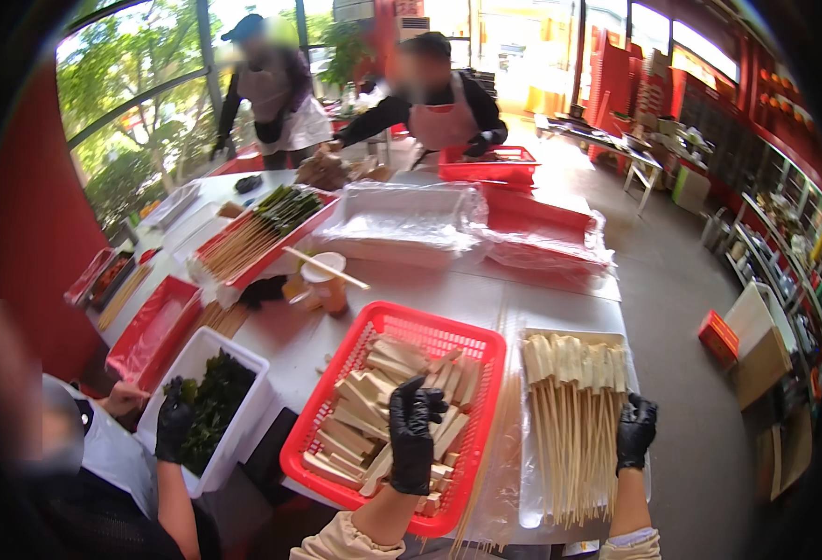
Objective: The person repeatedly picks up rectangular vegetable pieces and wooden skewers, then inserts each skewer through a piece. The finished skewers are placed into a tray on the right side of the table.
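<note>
My left hand [413,437], in a black glove, is over a red plastic basket [498,364] full of pale cut strips [358,395]; its fingers are curled, and whether they grip a strip is unclear. To the right, a white tray [528,500] holds a row of skewered pale rolled pieces [575,360], their bamboo sticks [575,448] pointing towards me. My right hand [637,430], also black-gloved, is curled at the tray's right edge beside the sticks; what lies within its fingers cannot be made out. Loose bamboo sticks lie between the basket and the tray.
At left, a co-worker's gloved hand reaches into a white tub [260,371] of dark green leaves [218,399]. Beyond the basket stand a cup [327,283] with chopsticks across it, a red tray of green skewers [267,269] and plastic-lined trays [411,241]. Two more people stand across the table.
</note>
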Motion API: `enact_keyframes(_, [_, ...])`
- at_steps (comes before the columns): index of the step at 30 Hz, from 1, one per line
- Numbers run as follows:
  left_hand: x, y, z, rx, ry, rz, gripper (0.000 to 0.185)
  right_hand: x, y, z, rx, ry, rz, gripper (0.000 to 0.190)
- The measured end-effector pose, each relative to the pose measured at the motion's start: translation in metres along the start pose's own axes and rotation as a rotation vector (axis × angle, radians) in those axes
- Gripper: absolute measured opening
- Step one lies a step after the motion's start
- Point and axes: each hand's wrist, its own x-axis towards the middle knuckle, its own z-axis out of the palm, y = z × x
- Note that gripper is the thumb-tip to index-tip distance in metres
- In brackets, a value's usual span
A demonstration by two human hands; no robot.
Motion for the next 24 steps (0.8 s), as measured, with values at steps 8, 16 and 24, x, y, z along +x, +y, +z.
enact_keyframes(8, [-0.002,-0.008,0.002,-0.043,-0.071,-0.011,0.024,-0.036,-0.136,-0.030,-0.032,-0.287,-0.565,0.035])
enact_keyframes(16, [-0.002,-0.002,0.001,-0.013,-0.060,-0.025,0.023,-0.073,-0.176,0.045,-0.229,-0.713,-0.896,0.059])
enact_keyframes(24, [-0.005,0.006,0.001,-0.046,-0.046,-0.083,0.024,-0.085,-0.150,0.121,-0.186,-0.692,-0.705,0.043])
